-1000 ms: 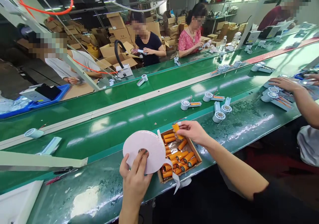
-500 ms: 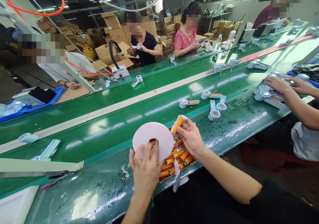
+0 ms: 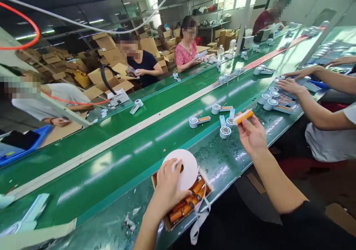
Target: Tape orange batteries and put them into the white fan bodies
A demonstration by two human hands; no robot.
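My left hand [image 3: 168, 188] grips a white tape roll [image 3: 185, 167], one finger in its core, over a cardboard box [image 3: 160, 183] of orange batteries [image 3: 191, 200]. A loose tape strip [image 3: 198, 220] hangs off the table's edge. My right hand [image 3: 251, 135] is raised to the right and pinches one orange battery [image 3: 243, 116] with white tape on its end. Just beyond it lie white fan units [image 3: 226, 127] on the green table [image 3: 222, 164].
A green conveyor belt [image 3: 125, 146] runs diagonally and carries more white fan units [image 3: 198, 121]. A co-worker's hands [image 3: 289, 85] rest on fan parts at the right. Other people sit across the line among cardboard boxes [image 3: 111, 75]. Paper scraps [image 3: 129, 220] lie near the front edge.
My right hand has carried the taped battery up and to the right, away from the roll. My left hand lowered the roll onto the box. The view swung to the right.
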